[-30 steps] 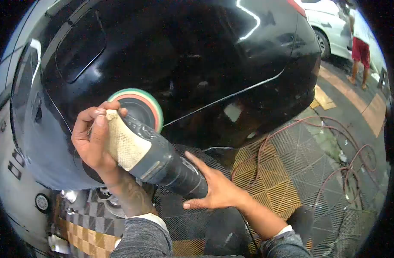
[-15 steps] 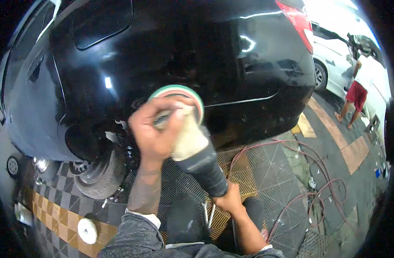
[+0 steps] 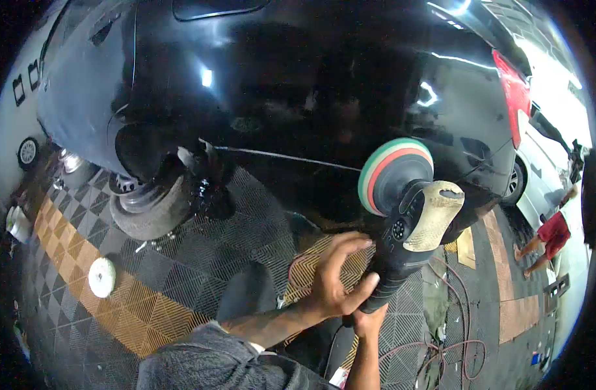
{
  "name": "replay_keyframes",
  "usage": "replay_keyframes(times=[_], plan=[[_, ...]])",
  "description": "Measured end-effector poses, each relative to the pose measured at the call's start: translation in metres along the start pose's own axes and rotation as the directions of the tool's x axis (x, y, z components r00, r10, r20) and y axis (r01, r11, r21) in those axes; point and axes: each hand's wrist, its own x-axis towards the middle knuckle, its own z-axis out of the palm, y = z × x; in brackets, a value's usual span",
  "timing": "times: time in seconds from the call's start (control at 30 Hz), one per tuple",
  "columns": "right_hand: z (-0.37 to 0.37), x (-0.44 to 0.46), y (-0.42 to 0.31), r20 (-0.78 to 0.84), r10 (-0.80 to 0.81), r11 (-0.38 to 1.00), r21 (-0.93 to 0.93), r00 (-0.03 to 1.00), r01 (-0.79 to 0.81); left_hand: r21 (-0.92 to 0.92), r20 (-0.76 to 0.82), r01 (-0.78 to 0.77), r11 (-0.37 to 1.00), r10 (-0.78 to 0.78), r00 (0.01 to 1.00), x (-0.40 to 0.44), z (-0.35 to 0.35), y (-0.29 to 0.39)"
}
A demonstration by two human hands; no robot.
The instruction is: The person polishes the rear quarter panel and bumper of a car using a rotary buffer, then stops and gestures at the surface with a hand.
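Observation:
A black polisher (image 3: 402,240) with a cream grip cover is tilted in front of the black car's side (image 3: 298,84). Its round pad (image 3: 397,175), ringed green and red, is beside the rear bodywork; whether it touches the paint I cannot tell. My right hand (image 3: 370,320) is wrapped round the rear end of the polisher's handle. Next to the handle, on its left, my left hand (image 3: 340,276) has its fingers apart and curved, holding nothing.
A wheel (image 3: 151,208) lies near the car's wheel arch. On the patterned floor tiles (image 3: 122,312) is a white round pad (image 3: 101,277). Red hose (image 3: 467,312) loops at the right. A person in red shorts (image 3: 553,235) stands by a white car (image 3: 538,179).
The polisher has moved right along the car and turned its head to the right. My left hand has left the cream grip cover. The view has shifted, showing more floor at the left.

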Motion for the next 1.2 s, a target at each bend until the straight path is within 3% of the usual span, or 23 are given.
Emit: replay_keyframes(times=[0.03,0.07,0.1,0.17,0.2,0.23,0.3,0.4,0.43,0.5,0.57,0.67,0.73,0.87,0.9,0.97,1.13,1.2], plan=[[0.004,-0.004,0.009,-0.027,-0.064,0.996,0.068,0.998,0.065,0.042,0.068,0.148,0.988,-0.151,0.986,-0.013,0.0,0.006],[0.007,-0.009,0.013,-0.03,-0.004,1.0,0.006,1.0,0.004,-0.08,0.005,0.232,0.969,-0.232,0.973,-0.027,0.014,0.0],[0.013,-0.01,0.017,0.004,-0.005,1.0,-0.011,1.0,0.005,-0.067,0.005,0.242,0.968,-0.242,0.97,-0.025,0.005,0.001],[0.027,-0.014,0.03,0.107,-0.059,0.998,-0.002,0.993,0.059,-0.086,0.196,0.333,0.939,-0.312,0.93,0.0,-0.02,0.0],[0.038,-0.017,0.034,0.149,-0.005,0.999,0.053,0.989,-0.003,-0.161,0.298,0.464,0.871,-0.405,0.864,0.001,-0.027,-0.015],[0.053,-0.025,0.024,0.095,-0.02,0.993,0.121,0.995,0.008,-0.147,0.42,0.493,0.858,-0.397,0.816,0.009,-0.037,-0.021],[0.066,-0.028,0.023,0.198,0.025,0.996,0.074,0.98,-0.041,-0.255,0.532,0.62,0.742,-0.428,0.731,0.008,-0.05,-0.032],[0.083,-0.035,0.02,0.217,-0.038,0.999,0.047,0.975,0.028,-0.328,0.489,0.586,0.741,-0.397,0.777,-0.007,-0.07,-0.039],[0.087,-0.036,0.027,0.229,-0.059,0.998,0.045,0.972,0.05,-0.332,0.515,0.623,0.708,-0.417,0.749,-0.01,-0.079,-0.045],[0.082,-0.039,0.004,0.254,0.011,0.997,-0.071,0.967,0.007,-0.434,0.478,0.652,0.622,-0.454,0.752,-0.014,-0.085,-0.035],[0.073,-0.04,-0.003,0.238,-0.005,0.996,-0.088,0.971,0.026,-0.457,0.489,0.61,0.647,-0.391,0.78,-0.018,-0.084,-0.041],[0.044,-0.042,0.006,0.23,0.013,0.984,-0.174,0.973,0.028,-0.466,0.492,0.649,0.602,-0.433,0.755,-0.022,-0.063,-0.032],[0.016,-0.043,0.003,0.206,0.079,0.964,-0.265,0.975,-0.021,-0.475,0.491,0.597,0.646,-0.367,0.79,-0.021,-0.034,-0.037],[-0.03,-0.052,-0.016,0.091,0.141,0.965,-0.234,0.986,-0.117,-0.561,0.448,0.517,0.646,-0.289,0.846,-0.007,0.024,-0.016],[-0.035,-0.054,-0.019,0.075,0.125,0.972,-0.21,0.989,-0.107,-0.525,0.531,0.611,0.592,-0.334,0.779,-0.008,0.029,-0.013],[-0.036,-0.053,-0.026,0.072,0.129,0.976,-0.186,0.989,-0.114,-0.518,0.557,0.635,0.573,-0.338,0.758,-0.005,0.036,-0.013],[-0.02,-0.05,0.005,0.173,0.029,0.982,-0.189,0.985,0.004,-0.523,0.499,0.57,0.634,-0.314,0.808,-0.019,0.001,-0.029],[-0.004,-0.047,-0.008,0.223,0.119,0.949,-0.311,0.968,-0.045,-0.496,0.454,0.569,0.655,-0.363,0.814,-0.03,-0.026,-0.035]])
